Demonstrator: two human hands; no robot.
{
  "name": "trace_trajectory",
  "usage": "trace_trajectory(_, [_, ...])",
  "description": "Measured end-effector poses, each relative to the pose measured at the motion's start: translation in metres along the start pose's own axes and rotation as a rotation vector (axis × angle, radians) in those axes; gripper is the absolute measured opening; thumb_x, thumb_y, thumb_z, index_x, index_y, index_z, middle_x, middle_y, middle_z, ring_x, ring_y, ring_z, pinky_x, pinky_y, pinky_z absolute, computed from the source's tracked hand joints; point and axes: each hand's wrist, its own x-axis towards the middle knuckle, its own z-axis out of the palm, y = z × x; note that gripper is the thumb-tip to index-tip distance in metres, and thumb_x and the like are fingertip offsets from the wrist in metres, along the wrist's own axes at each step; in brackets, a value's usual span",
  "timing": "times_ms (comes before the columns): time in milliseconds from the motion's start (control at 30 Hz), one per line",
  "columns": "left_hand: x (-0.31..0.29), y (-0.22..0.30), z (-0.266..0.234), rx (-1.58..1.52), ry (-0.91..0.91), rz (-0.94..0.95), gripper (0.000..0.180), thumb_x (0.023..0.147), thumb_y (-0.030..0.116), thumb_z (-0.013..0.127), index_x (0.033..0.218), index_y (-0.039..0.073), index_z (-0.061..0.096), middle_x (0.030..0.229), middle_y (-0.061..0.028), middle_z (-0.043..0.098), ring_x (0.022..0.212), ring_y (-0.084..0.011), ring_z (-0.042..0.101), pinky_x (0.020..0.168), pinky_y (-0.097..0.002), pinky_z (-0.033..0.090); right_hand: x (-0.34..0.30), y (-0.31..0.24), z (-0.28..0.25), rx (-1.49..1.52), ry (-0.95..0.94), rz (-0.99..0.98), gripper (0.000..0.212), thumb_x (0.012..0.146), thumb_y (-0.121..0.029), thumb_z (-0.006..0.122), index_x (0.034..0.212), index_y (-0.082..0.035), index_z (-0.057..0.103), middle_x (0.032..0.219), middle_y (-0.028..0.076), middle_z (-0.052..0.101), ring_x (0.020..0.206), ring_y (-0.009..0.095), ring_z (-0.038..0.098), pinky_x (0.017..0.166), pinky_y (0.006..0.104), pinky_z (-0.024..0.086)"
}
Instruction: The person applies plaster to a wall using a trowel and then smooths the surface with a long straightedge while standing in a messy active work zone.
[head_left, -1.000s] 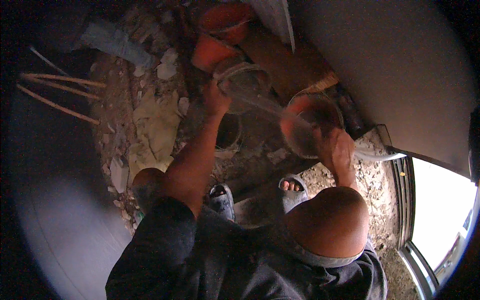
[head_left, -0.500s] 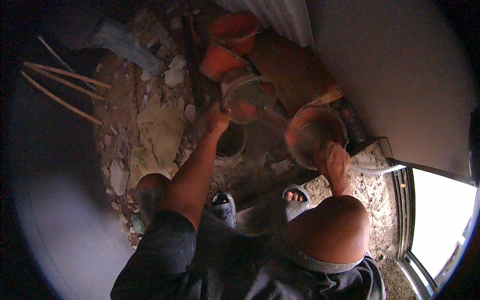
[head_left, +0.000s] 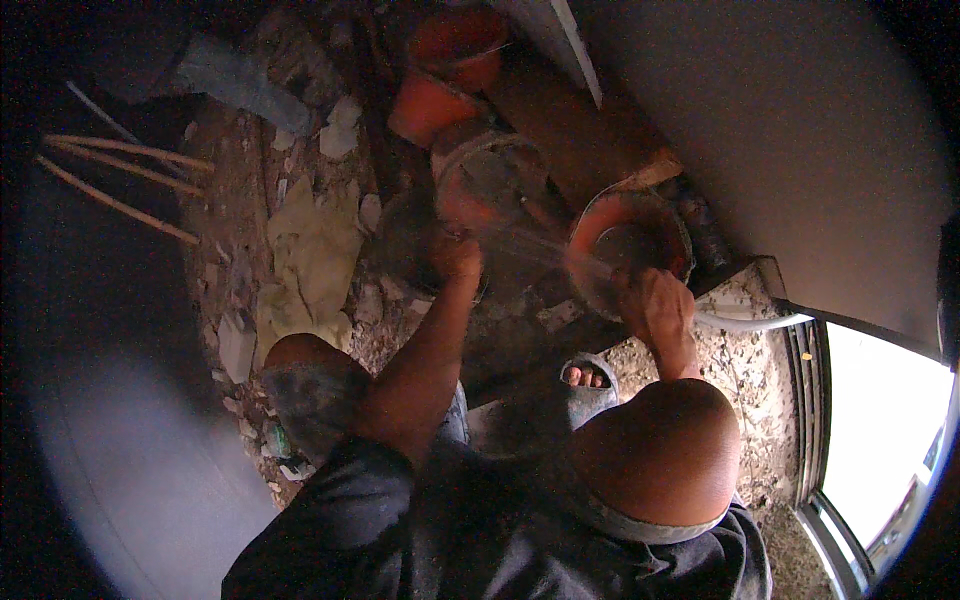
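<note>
Bucket (head_left: 487, 180) left of basin (head_left: 630, 245), pots (head_left: 440, 75) behind.

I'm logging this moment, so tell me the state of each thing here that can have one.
left hand: gripping the rim of the tilted orange pot
right hand: gripping the orange bowl, which is tilted
white hose: lying on the rubble by the wall
upper orange pots: stacked, tipped over

A building or renovation site is shown. Rubble (head_left: 300, 250) and broken plaster are strewn over the dirt floor at nine to eleven o'clock, with thin sticks (head_left: 120, 175) beside them. Orange buckets (head_left: 450, 70), caked with mortar, are stacked at twelve o'clock against a bare plastered wall (head_left: 780, 150). An unfinished window frame (head_left: 815, 420) is seen at four o'clock.
</note>
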Motion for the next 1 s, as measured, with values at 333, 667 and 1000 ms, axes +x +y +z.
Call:
trace_trajectory(333, [-0.078, 0.003, 0.028, -0.005, -0.503, 0.675, 0.052, 0.085, 0.024, 0.074, 0.131, 0.005, 0.058, 0.118, -0.0172, 0.068, 0.118, -0.0354, 0.06, 0.104, -0.0481, 0.043, 0.023, -0.004, -0.031, 0.09, -0.442, 0.336, 0.02, 0.09, -0.028, 0.058, 0.089, -0.01, 0.068, 0.085, 0.016, 0.07, 0.082, 0.034, 0.072, 0.067, 0.0456, 0.057])
trace_trajectory(667, [-0.011, 0.13, 0.088, 0.389, -0.575, 0.913, 0.035, 0.092, 0.02, 0.06, 0.122, 0.003, 0.066, 0.126, -0.0191, 0.066, 0.117, -0.0342, 0.063, 0.103, -0.0456, 0.048, 0.051, 0.015, -0.048, 0.024, -0.27, 0.462, 0.044, 0.096, -0.043, 0.053, 0.085, -0.005, 0.073, 0.086, 0.024, 0.071, 0.083, 0.042, 0.071, 0.073, 0.049, 0.058])
trace_trajectory(1000, [0.017, 0.174, 0.013, 0.518, -0.411, 0.874, 0.037, 0.092, 0.018, 0.057, 0.126, 0.003, 0.063, 0.132, -0.0221, 0.061, 0.123, -0.0375, 0.058, 0.104, -0.0487, 0.045, 0.081, 0.005, -0.072, 0.237, -0.285, 0.476, 0.047, 0.098, -0.046, 0.049, 0.095, -0.008, 0.075, 0.093, 0.026, 0.072, 0.09, 0.043, 0.071, 0.076, 0.0497, 0.058])
